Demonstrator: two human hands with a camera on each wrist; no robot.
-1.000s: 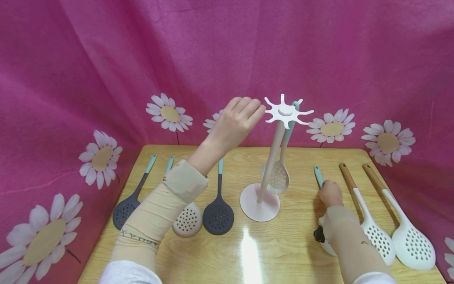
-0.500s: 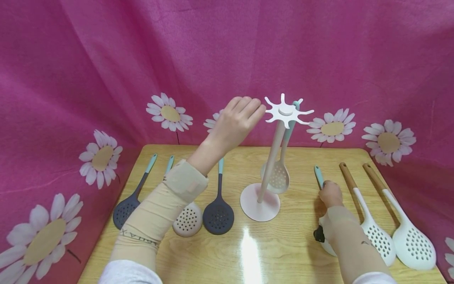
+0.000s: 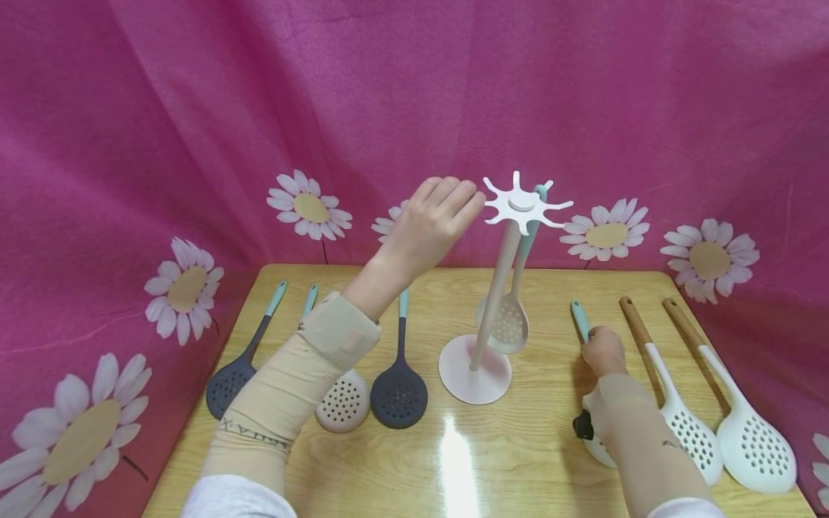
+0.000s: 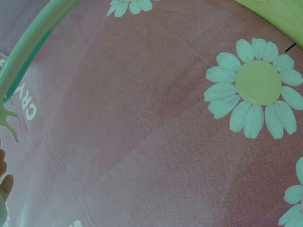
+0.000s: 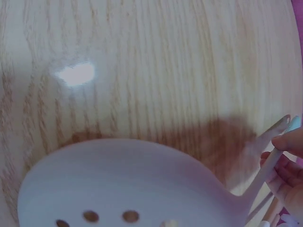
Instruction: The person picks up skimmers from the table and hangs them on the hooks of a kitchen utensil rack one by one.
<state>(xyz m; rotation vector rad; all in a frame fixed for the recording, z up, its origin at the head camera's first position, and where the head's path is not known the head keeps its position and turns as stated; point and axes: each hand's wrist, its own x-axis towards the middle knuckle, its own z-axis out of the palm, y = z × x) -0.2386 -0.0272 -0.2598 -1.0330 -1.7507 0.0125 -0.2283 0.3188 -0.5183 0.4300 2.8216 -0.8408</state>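
Note:
My left hand (image 3: 430, 223) is raised at the pale utensil stand (image 3: 496, 295), its fingers bent around the end of one hook arm; the fingertips are mostly hidden in the head view. On the stand's far side hangs a beige slotted spoon (image 3: 509, 327) by its teal handle. My right hand (image 3: 604, 351) pinches a skimmer with a teal handle (image 3: 579, 319) between thumb and fingers. The skimmer's pale, perforated head (image 5: 118, 175) shows large in the right wrist view, while the forearm covers most of it in the head view.
Two white skimmers with wooden handles, one nearer (image 3: 689, 435) and one farther (image 3: 756, 450), lie at the right. At the left lie a dark skimmer (image 3: 227, 388), a beige one (image 3: 342, 403) and another dark one (image 3: 399, 396). A pink flowered cloth (image 3: 414, 86) encloses the table.
The teal handle's end in my right hand has shifted slightly left and up. My left hand and the stand stay as they were.

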